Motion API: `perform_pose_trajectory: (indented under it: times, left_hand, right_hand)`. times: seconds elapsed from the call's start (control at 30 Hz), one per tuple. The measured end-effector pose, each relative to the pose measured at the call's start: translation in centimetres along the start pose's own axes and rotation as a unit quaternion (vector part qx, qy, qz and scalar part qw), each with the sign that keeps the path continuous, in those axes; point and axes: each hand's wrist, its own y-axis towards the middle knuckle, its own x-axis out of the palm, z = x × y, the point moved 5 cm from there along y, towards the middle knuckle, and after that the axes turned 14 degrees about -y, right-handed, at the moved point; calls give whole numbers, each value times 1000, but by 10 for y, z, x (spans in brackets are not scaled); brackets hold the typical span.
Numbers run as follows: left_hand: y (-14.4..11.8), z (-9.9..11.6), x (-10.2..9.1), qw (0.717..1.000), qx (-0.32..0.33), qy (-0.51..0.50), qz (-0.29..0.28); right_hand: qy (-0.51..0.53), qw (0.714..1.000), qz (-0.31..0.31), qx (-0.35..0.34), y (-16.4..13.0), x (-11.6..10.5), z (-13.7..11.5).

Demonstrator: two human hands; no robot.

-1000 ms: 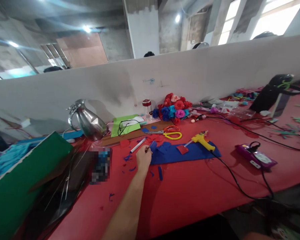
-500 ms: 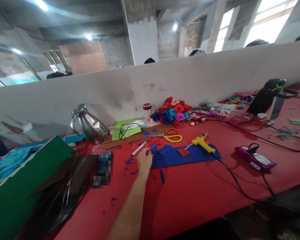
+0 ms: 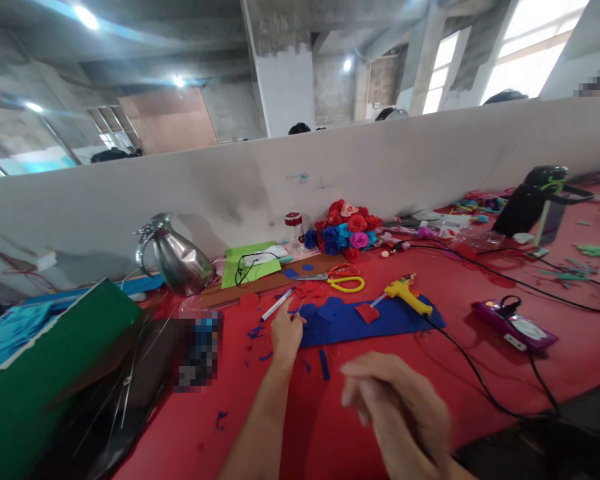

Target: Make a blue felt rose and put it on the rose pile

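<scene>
Reaching far across the red table (image 3: pixel 380 400), your left hand (image 3: pixel 286 331) pinches something small and thin at the left edge of the flat blue felt sheet (image 3: pixel 375 319) — what exactly, I cannot tell. Felt like this is probably light, soft and floppy, so take it by an edge. Your right hand (image 3: pixel 400 410) hangs near and blurred, fingers loosely curled, apparently empty — just right of the white marker pen (image 3: pixel 277 305).

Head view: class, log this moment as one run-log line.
left hand: fingertips at edge of blue felt sheet | right hand: raised, blurred, empty | yellow glue gun: on sheet
</scene>
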Motion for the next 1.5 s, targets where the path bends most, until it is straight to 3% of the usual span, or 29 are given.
perform_pose_trajectory:
  times: [0.1,0.23,0.3,0.4,0.5,0.67,0.8,1.0,1.17,1.37,1.43,1.5]
  left_hand:
    - [-1,3,0,1000,16,-3,-1]
    - [2,1,-3,999,31,-14,26]
    - [2,0,-5,998,37,-19,52]
    - [1,3,-7,994,55,-36,82]
    - [-3,9,-7,991,74,-52,100]
    - [-8,14,-4,990,75,-71,95]
    - [-7,13,-4,991,63,-71,90]
    - [-1,2,-2,986,68,-108,106]
    - [1,-4,3,984,57,-143,90]
    - [-4,6,3,972,42,-215,85]
    - [-7,10,7,960,13,-274,55]
    - [-11,12,15,940,-61,-336,-7]
  right_hand:
    - [-57,998,-19,12,48,27,18]
    - [-218,970,-65,87,91,41,76]
    - [-334,931,-102,105,109,41,105]
    - [-488,849,-188,80,132,50,134]
    - [-517,826,-212,73,149,63,145]
    - [-528,814,-233,59,159,90,148]
    - [-527,810,-251,50,166,96,156]
    - [-520,813,-248,83,167,71,181]
    - [-492,831,-250,69,157,71,185]
    - [-431,873,-213,79,156,63,170]
    - [-382,897,-201,95,150,58,162]
    - [-276,934,-177,140,140,53,155]
